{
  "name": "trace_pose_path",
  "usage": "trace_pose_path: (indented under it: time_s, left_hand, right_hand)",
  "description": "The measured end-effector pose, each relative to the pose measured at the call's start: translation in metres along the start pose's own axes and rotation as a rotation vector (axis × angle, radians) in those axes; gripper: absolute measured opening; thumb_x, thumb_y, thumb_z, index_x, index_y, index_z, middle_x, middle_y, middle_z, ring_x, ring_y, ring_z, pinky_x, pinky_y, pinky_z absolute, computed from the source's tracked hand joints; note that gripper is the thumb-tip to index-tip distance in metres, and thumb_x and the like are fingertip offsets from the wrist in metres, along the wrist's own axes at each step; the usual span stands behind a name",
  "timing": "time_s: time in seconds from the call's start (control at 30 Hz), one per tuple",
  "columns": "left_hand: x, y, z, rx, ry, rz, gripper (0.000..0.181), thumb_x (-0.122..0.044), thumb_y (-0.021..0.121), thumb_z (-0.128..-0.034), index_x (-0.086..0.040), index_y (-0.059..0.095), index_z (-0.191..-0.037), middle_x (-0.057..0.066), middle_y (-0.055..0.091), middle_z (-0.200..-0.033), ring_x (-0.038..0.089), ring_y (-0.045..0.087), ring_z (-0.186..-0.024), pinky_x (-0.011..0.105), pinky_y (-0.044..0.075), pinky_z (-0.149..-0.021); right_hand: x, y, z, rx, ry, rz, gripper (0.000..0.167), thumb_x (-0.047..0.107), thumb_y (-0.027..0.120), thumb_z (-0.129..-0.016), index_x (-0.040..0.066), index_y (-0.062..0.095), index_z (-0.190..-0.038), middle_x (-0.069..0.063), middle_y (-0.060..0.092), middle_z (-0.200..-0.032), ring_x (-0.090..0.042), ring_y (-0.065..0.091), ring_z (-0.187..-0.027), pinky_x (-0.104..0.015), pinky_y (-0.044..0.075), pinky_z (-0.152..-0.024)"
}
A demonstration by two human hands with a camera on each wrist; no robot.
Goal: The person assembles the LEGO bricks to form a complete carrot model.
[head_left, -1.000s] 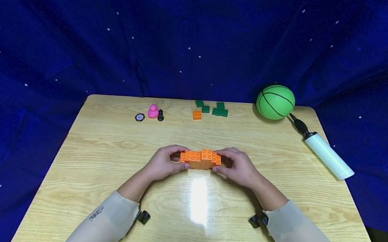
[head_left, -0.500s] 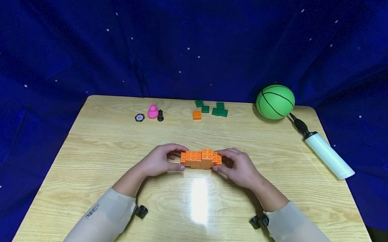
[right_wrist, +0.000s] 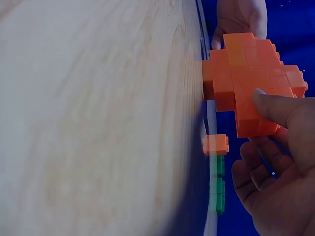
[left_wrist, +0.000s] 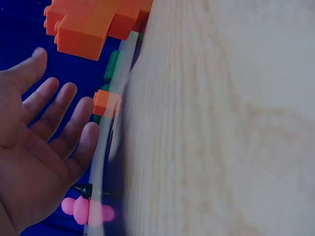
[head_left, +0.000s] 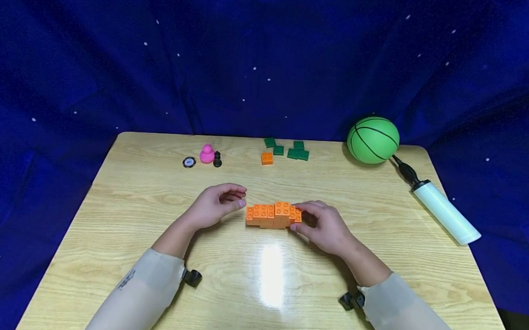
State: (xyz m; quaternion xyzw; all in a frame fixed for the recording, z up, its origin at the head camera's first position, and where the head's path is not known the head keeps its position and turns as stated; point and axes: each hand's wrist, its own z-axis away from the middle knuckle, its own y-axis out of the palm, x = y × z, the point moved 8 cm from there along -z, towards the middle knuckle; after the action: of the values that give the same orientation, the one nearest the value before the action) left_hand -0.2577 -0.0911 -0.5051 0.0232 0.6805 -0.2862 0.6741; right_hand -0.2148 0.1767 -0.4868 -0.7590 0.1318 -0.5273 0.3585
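Note:
An orange block build of joined studded bricks stands at the middle of the table. The right hand pinches its right end between thumb and fingers; in the right wrist view the thumb of the right hand lies on the face of the orange build. Just beyond the build's left end, the left hand is off it, fingers loosely bent and holding nothing. The left wrist view shows the palm and spread fingers of the left hand, apart from the orange build.
Along the far side of the table lie a chip, a pink duck, a black piece, a loose orange brick and several green bricks. A green ball and a pump are at the right.
The left hand has let go of the build's left end and moved left and away toward the far side. The right hand keeps its hold, and the build has hardly moved.

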Motion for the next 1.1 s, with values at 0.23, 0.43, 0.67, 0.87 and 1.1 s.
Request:
trace_pose_path:
  time_s: [0.23,0.43,0.67,0.87,1.1]
  left_hand:
    - [0.002,-0.005,-0.012,-0.044,-0.032,-0.008,0.04,-0.024,0.074,-0.099,-0.004,0.067,-0.133,0.003,0.072,-0.115,0.021,0.067,-0.107,0.041,0.054,-0.097]
    - [0.004,-0.009,-0.024,-0.087,-0.04,0.01,0.039,-0.021,0.073,-0.0988,-0.002,0.067,-0.132,0.007,0.073,-0.115,0.024,0.067,-0.107,0.041,0.054,-0.095]
    - [0.01,-0.012,-0.042,-0.157,-0.063,0.013,0.039,-0.02,0.075,-0.0972,-0.003,0.067,-0.131,0.009,0.071,-0.117,0.024,0.068,-0.107,0.04,0.054,-0.096]
    - [0.01,-0.01,-0.055,-0.216,-0.066,0.038,0.04,-0.017,0.077,-0.0946,-0.001,0.067,-0.13,0.011,0.071,-0.117,0.025,0.069,-0.106,0.039,0.055,-0.096]
    - [0.009,-0.01,-0.071,-0.238,-0.078,0.019,0.041,-0.019,0.078,-0.0936,-0.004,0.068,-0.131,0.009,0.07,-0.119,0.023,0.067,-0.106,0.04,0.054,-0.096]
  right_hand:
    - [-0.003,0.0,-0.002,0.009,0.025,0.006,0.045,0.02,0.087,-0.087,0.007,0.072,-0.128,-0.005,0.072,-0.12,-0.023,0.066,-0.102,-0.041,0.056,-0.084]
    - [-0.003,-0.001,-0.004,0.01,0.029,0.012,0.045,0.022,0.086,-0.088,0.008,0.072,-0.129,-0.005,0.072,-0.123,-0.024,0.066,-0.111,-0.044,0.055,-0.091]
    - [-0.003,-0.001,-0.005,0.011,0.026,0.014,0.046,0.022,0.085,-0.088,0.008,0.071,-0.13,-0.006,0.071,-0.124,-0.024,0.066,-0.113,-0.046,0.055,-0.094]
    - [-0.003,-0.001,-0.005,0.009,0.027,0.02,0.045,0.021,0.086,-0.088,0.008,0.071,-0.129,-0.005,0.072,-0.122,-0.022,0.066,-0.107,-0.042,0.055,-0.087]
    - [-0.003,-0.001,-0.005,0.017,0.033,0.016,0.045,0.021,0.085,-0.088,0.007,0.071,-0.129,-0.005,0.071,-0.123,-0.021,0.066,-0.106,-0.041,0.055,-0.086]
